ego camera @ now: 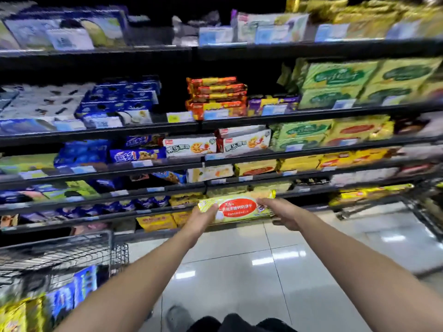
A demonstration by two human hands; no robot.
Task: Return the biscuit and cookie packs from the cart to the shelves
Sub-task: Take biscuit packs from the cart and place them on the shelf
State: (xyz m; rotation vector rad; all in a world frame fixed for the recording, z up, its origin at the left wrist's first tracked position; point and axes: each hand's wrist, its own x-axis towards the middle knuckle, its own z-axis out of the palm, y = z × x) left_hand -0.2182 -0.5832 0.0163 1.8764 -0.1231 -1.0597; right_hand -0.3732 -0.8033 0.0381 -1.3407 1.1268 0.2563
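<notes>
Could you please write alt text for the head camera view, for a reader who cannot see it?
Both hands, left hand and right hand, hold a yellow-green biscuit pack by its ends, reaching toward low shelves crowded with snack packs. A wire cart at lower left holds more packs.

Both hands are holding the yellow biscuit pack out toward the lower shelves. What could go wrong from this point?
1. The yellow biscuit pack is gripped only at its ends by the left hand and right hand, so it may sag or slip.
2. The lower shelf ahead looks crowded; pushing it in could dislodge neighbouring packs.
</notes>
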